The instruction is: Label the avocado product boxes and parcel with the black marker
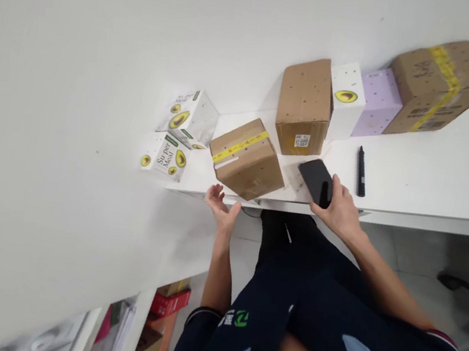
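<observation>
My right hand [340, 212] grips the near end of a black smartphone [314, 177], thumb on one side and fingers on the other. The phone is at the white desk's surface; whether it is lifted I cannot tell. My left hand [222, 208] is at the desk's front edge, palm up and fingers apart, holding nothing. Just beyond it stands a brown cardboard box [247, 159] with yellow tape, turned at an angle. A black marker [361, 172] lies to the right of the phone.
Along the wall on the white desk [433, 180] stand a brown carton [306, 100], a white avocado box [346, 101], a lilac box [378, 103] and a taped carton [443, 88]. Two Super Meal boxes [194, 117] are at the left end. Shelves [140, 316] hold boxes below left.
</observation>
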The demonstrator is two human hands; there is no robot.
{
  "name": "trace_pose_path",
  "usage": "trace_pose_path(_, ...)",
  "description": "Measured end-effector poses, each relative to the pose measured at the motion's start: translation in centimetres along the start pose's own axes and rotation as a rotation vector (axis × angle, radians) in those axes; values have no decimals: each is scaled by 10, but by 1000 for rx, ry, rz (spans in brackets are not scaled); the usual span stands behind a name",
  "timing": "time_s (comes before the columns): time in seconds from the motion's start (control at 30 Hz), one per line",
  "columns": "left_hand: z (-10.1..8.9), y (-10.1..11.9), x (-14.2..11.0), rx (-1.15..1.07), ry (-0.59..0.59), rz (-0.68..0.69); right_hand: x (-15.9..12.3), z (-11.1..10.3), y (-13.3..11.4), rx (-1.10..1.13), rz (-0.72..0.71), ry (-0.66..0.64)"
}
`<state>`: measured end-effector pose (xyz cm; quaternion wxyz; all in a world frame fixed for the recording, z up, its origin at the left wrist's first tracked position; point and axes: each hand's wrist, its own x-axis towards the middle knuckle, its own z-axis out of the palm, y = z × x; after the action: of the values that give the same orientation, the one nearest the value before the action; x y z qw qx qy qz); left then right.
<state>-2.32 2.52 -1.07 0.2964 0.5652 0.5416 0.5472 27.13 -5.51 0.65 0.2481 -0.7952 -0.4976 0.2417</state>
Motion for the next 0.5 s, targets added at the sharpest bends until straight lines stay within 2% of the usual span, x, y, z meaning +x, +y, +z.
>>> trace_pose_path(0.07,-6,-13,21,28,-141,-33,12,4,4,-167,-19,16)
trace_pose_path(0.17,-7,-17,46,34,-341,-64,22,13,5,-313,-73,72)
trace_pose_path(0.3,-2,-14,67,-17,-477,-193,25,17,1,-367,-45,100)
trace_pose_path(0.37,3,-14,72,-45,-514,-247,23,18,-6,-326,-101,125)
trace_pose_path(0.5,19,-14,68,-67,-534,-257,25,32,-32,-23,-368,78)
